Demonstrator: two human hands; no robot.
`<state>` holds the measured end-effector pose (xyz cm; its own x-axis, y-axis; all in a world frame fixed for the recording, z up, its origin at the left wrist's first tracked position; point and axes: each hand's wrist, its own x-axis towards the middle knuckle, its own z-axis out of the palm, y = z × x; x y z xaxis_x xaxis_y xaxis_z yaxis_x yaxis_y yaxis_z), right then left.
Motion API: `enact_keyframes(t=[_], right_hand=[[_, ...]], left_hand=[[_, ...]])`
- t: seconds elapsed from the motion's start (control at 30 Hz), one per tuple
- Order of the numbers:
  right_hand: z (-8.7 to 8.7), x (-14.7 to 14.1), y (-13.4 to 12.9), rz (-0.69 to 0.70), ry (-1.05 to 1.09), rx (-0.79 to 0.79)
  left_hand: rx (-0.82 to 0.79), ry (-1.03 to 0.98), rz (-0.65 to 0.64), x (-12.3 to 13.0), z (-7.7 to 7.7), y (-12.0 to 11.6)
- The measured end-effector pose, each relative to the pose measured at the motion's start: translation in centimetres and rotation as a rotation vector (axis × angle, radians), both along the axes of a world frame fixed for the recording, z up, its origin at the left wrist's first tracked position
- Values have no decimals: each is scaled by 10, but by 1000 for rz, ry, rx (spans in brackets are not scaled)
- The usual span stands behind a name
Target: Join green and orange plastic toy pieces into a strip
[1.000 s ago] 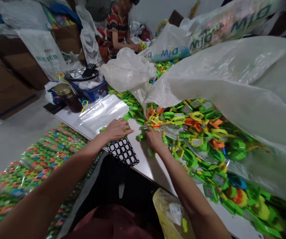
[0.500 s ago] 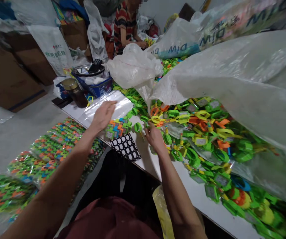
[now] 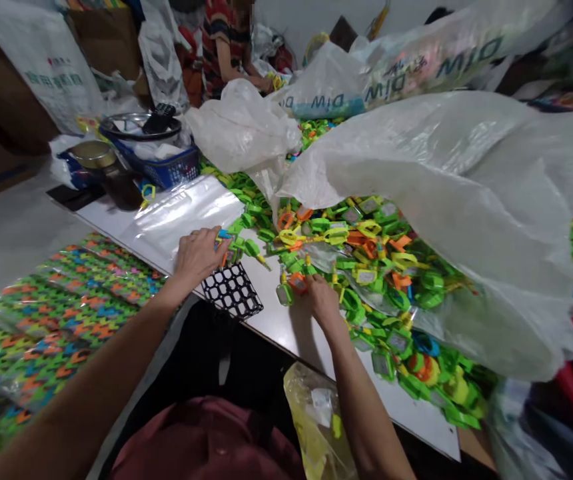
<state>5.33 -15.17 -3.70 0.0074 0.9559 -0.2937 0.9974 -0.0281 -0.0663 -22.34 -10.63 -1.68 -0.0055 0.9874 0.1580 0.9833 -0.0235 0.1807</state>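
At centre-left, the left hand (image 3: 197, 257) lay spread over the small toys (image 3: 236, 248), above the black grid (image 3: 232, 291). Near centre, the right hand (image 3: 322, 301) had its fingers narrowly bent at an orange toy (image 3: 298, 283), seemingly touching it; whether either hand gripped anything, I cannot tell.

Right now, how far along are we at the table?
Looks done: packs in clear plastic beside the table. In hand: left hand over a small cluster by the black grid, right hand at an orange piece. Apparently left: the big loose heap. Fraction: can't tell.
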Motion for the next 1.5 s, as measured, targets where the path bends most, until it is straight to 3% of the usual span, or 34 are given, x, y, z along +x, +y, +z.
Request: enact_keyframes(t=[0.1,0.2,0.33,0.4,0.5,0.6,0.7,0.87,1.0,1.17,1.27,1.37,1.5], right_hand=[[-7,14,6,-50,86,88],[-7,17,6,-78,314,317],[2,-37,-5,-23,775,539],[-4,-78,-13,36,963,469],[-28,-128,-22,39,1057,210],[-53,-150,-22,-24,1097,116],[-63,-160,-16,66,1180,152],[-61,-179,-8,133,837,148],[-52,-187,-2,198,788,123],[-39,-145,11,306,854,23],[-29,-112,29,157,594,128],[-18,-101,51,19,256,147],[-4,-101,63,23,203,139]], left_hand=[[1,-26,-3,1,-1,5],[1,-76,-12,0,-1,5],[36,-170,-10,-9,6,6],[55,-164,3,-12,10,7],[-55,-95,-24,-12,11,8],[-105,-63,-22,-7,7,7],[-84,-62,-23,-3,4,6],[-76,-141,-43,-14,3,7],[129,-266,-159,-25,-1,-9],[229,-145,-429,-26,-22,-33],[252,-119,-434,-31,-28,-36],[263,-127,-446,-38,-25,-36],[280,-238,-302,-38,-16,-37]])
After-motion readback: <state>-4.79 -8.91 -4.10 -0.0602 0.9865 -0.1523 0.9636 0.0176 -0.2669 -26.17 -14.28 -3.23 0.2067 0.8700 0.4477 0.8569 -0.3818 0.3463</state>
